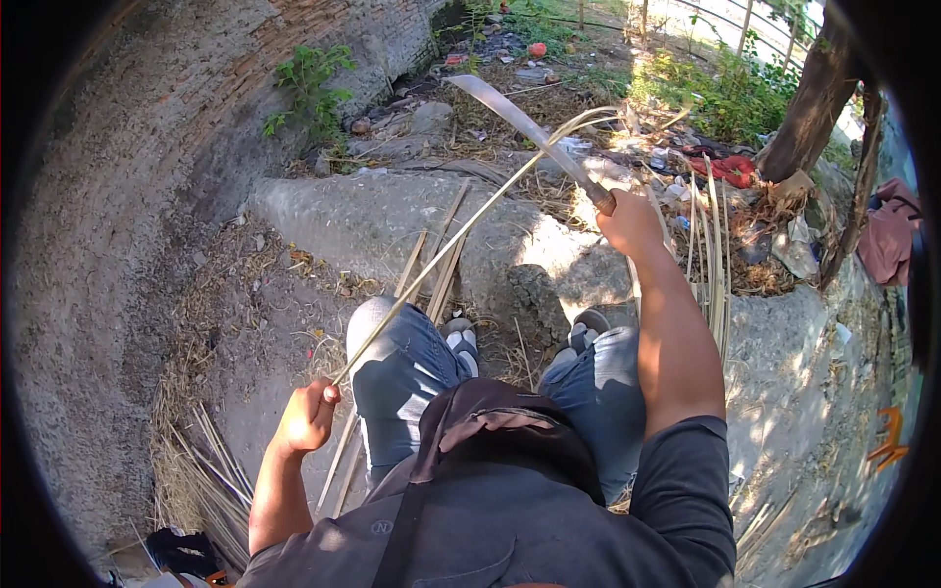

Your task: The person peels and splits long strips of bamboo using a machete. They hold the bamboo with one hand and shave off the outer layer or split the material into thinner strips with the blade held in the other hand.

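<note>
My right hand [632, 223] is closed round the handle of a machete [524, 122], whose long curved blade points up and to the left. In my left hand [308, 416], beside my left knee, I grip one end of a long thin bamboo strip [446, 253]. The strip slants up to the right, passes the blade and bends over at its far end. Blade and strip cross in the picture; whether they touch I cannot tell. More pale strips [431, 269] lean on the concrete ledge ahead of my knees.
Split strips [714, 255] stand in a bundle on the right, and others [221, 470] lie at lower left. A rough wall [127, 196] rises on the left. A tree trunk [814, 108], a red cloth [725, 169] and litter are at the far right. A concrete ledge [343, 211] crosses ahead.
</note>
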